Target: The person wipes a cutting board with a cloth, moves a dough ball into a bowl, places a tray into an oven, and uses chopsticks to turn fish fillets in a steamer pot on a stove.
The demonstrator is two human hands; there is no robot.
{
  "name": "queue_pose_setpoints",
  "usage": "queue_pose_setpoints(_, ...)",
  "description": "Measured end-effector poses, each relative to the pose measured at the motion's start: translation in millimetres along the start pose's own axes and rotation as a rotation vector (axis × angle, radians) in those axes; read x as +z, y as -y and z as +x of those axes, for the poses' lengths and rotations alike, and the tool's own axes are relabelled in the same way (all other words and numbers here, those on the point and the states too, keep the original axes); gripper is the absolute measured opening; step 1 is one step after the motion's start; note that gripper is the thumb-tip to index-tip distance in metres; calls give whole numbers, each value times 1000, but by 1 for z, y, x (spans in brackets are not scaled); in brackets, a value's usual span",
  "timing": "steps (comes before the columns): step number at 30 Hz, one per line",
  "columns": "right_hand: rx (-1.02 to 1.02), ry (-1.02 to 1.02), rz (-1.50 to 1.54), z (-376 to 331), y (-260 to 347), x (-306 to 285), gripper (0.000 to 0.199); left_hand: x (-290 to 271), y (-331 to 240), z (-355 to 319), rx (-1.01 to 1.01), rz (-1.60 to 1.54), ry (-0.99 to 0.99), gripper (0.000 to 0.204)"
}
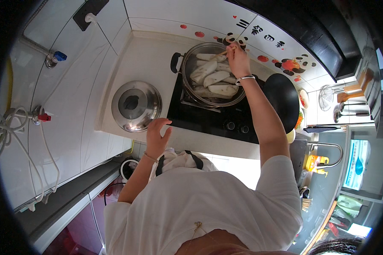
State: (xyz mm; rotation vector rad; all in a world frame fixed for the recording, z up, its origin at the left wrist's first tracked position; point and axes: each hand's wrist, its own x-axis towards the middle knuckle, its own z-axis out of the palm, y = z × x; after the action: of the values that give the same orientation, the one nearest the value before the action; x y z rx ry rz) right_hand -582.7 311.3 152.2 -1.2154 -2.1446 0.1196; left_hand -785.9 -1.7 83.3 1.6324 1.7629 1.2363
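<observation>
Pale, wedge-shaped pieces (215,78) are being held in a round steel pot (184,80) at 1 o'clock; filling and uncovering appear done, handling unfinished. A slim tan wooden utensil (221,54) is being pinched by the right hand (238,59). The left hand (158,138) is being held empty, fingers spread, at 5 o'clock of a domed silver lid (148,114).

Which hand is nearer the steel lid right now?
Left. The left hand is open beside the lower-right edge of the steel lid; the right hand is farther away, over the pot, holding a thin wooden utensil.
</observation>
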Motion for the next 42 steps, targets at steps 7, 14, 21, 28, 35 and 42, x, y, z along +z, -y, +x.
queue_pose_setpoints(7, 90, -24, 167, -22, 38, -84, 19, -1, -2, 1, -8, 8, -5, 18)
queue_pose_setpoints(14, 154, 69, 212, -66, 16, -79, 21, 7, -4, 8, 47, -3, 26, 18)
queue_pose_setpoints(21, 120, -134, 236, -65, 2, -72, 22, 9, -3, 4, 29, 6, 77, 19)
queue_pose_setpoints(28, 150, -138, 134, -72, -11, -85, 20, 11, -6, 1, 49, 12, 49, 18)
queue_pose_setpoints(35, 73, -129, 160, -68, 11, -87, 17, 14, -5, -2, 44, 2, 60, 18)
queue_pose_setpoints(42, -1, -46, 75, -51, 13, -60, 14, 14, -7, -6, 42, -11, 50, 18)
